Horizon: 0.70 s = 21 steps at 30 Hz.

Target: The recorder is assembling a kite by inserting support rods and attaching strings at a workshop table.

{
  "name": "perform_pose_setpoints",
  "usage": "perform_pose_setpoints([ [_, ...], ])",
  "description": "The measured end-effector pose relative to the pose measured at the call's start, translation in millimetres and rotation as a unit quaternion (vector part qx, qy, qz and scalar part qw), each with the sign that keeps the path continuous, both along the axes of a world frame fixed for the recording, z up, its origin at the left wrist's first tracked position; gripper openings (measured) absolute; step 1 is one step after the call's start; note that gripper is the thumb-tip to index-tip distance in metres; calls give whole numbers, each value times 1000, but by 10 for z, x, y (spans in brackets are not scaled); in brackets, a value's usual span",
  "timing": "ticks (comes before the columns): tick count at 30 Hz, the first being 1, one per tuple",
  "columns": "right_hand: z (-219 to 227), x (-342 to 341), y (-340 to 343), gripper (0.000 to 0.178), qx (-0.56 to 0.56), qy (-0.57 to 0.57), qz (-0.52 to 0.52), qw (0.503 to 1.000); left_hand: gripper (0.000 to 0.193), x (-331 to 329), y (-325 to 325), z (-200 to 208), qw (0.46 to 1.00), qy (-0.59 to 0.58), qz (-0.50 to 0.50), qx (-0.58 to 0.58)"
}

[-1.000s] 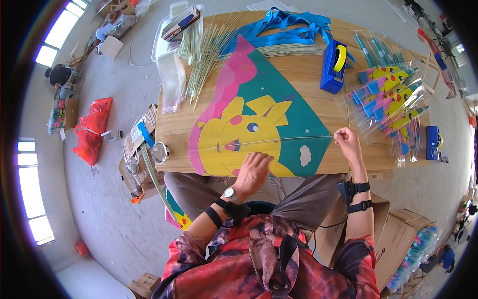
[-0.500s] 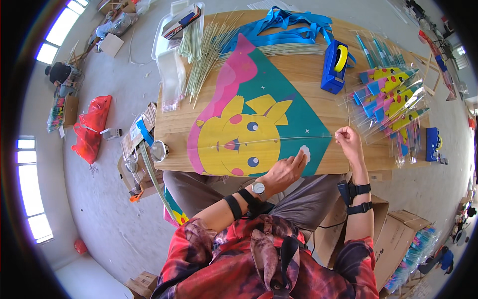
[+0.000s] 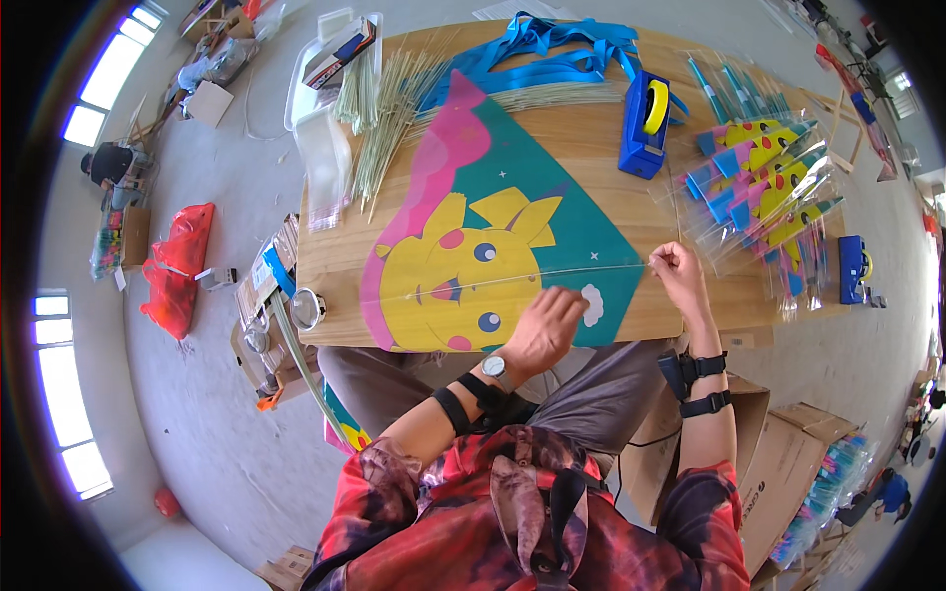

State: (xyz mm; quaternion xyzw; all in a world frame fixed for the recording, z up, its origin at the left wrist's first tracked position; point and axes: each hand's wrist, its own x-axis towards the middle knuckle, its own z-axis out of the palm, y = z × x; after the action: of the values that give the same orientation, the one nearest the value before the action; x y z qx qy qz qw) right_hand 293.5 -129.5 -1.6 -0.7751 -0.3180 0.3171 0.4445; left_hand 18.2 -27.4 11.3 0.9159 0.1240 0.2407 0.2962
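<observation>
A diamond-shaped kite sheet (image 3: 591, 222), teal and pink with a large yellow cartoon face, lies on the table in front of me. A thin pale stick (image 3: 591, 268) runs lengthwise across it to its right-hand corner. At that corner my right hand (image 3: 680, 281) is closed, thumb and forefinger pinched on the stick's end. My left hand (image 3: 544, 323) is over the lower part of the sheet, beside the printed white cloud. Its fingers are bent and slightly apart, with nothing visible in them; its palm is hidden.
A blue tape dispenser (image 3: 642, 148) with yellow tape stands behind the sheet. Packed kites (image 3: 774, 187) in clear sleeves lie on the right, near a second dispenser (image 3: 852, 271). Thin sticks (image 3: 394, 118), blue ribbon (image 3: 552, 59) and a tape roll (image 3: 308, 308) lie around the sheet.
My left hand has drawn back leftward from the white cloud, and its outstretched fingers have bent. My right hand stays pinched at the kite's corner. The whole view has shifted slightly.
</observation>
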Motion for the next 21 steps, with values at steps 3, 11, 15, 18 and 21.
perform_pose_setpoints([
  [3,20,-7,3,7,1,-3,-1,1000,39,44,-116,-107,995,60,-72,36],
  [11,36,-6,36,6,10,-4,5,1000,55,629,-285,-232,945,187,25,267],
  [15,22,57,-15,7,21,-2,12,1000,45,752,-360,-112,934,167,-4,317],
  [18,51,27,12,7,24,9,17,1000,32,653,-316,130,976,33,-83,197],
  [21,84,-2,7,8,28,13,16,999,24,569,-201,203,993,-5,-35,111],
])
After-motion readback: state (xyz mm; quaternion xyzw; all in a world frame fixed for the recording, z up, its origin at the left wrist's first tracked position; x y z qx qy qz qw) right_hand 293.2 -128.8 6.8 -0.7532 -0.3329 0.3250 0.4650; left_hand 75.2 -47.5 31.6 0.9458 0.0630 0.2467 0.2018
